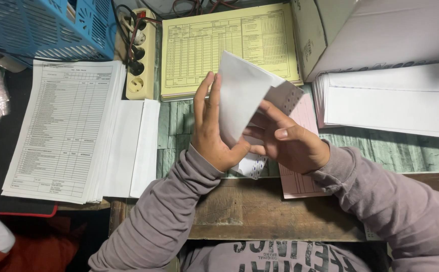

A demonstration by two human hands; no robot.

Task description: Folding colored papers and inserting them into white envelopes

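Both my hands are up over the middle of the worn wooden desk, and between them sits the folded white sheet of continuous-form paper with punched edge strips. My left hand stands flat and upright, fingers straight and together, palm pressed to the sheet's left face, thumb hooked under the lower corner. My right hand is half curled, fingers tucked in behind the paper from the right, pinching the perforated strip where it trails down.

The sheet's long axis runs from low near my wrists up and away to the right, tilted, its top corner rising past my left fingertips. So the paper lies right of my left palm and left of my right knuckles, touching both; neither hand is nearer.

Under my right hand lies 1 pink printed form. The yellow ruled form pad sits beyond, a stack of white printed forms well off left, white envelopes right.
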